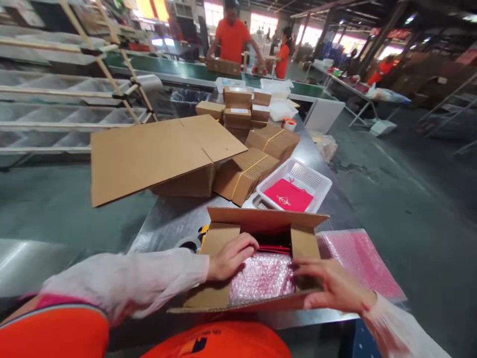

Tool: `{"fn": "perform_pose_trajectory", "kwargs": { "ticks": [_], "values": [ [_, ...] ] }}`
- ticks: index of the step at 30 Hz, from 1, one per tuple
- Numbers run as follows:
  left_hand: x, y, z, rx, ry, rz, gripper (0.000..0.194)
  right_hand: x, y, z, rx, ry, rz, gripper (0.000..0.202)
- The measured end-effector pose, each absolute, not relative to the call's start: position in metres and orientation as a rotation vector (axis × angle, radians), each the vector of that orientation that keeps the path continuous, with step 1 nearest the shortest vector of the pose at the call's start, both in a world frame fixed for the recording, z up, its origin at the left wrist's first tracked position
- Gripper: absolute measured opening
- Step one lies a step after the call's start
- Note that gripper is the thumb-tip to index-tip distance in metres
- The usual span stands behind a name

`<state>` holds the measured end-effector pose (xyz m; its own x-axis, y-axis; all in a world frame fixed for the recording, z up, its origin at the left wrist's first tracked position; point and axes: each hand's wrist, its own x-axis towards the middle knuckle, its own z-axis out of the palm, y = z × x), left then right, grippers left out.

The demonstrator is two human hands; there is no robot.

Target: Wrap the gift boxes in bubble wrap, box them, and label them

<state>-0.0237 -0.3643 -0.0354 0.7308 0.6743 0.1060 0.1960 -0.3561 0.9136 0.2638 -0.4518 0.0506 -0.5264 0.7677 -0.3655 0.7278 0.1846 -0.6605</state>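
Observation:
An open cardboard box (305, 241) sits at the near edge of the metal table, flaps folded out. Inside it lies a bubble-wrapped package (263, 279) with a pink tint, and red edges of something show behind it. My left hand (233, 256) reaches over the box's left side, fingers slightly bent and resting at the package's upper left edge. At the box's right side, my right hand (331, 283) has its fingers stretched inward to the package and its thumb apart near the front flap. Neither hand is wrapped round anything.
Right of the box lies pink bubble wrap (363, 261). Behind stand a white basket (315, 181) with a red bag (288, 195), banded cardboard stacks (249, 171) and a large open carton (160, 154). Racks (67, 94) are left; a co-worker (233, 37) stands beyond a green conveyor (175, 67).

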Motion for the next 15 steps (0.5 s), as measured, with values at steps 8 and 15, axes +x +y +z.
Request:
{"fn": "perform_pose_trajectory", "kwargs": {
  "ticks": [8,15],
  "values": [
    [-0.033,-0.366,-0.028,2.298,0.245,0.271,0.026,0.241,-0.458,0.046,-1.645,-2.801,1.087,0.038],
    [0.014,-0.372,-0.032,2.752,-0.115,0.127,0.065,0.242,-0.484,0.043,-1.45,-2.658,1.139,0.054]
  ]
}}
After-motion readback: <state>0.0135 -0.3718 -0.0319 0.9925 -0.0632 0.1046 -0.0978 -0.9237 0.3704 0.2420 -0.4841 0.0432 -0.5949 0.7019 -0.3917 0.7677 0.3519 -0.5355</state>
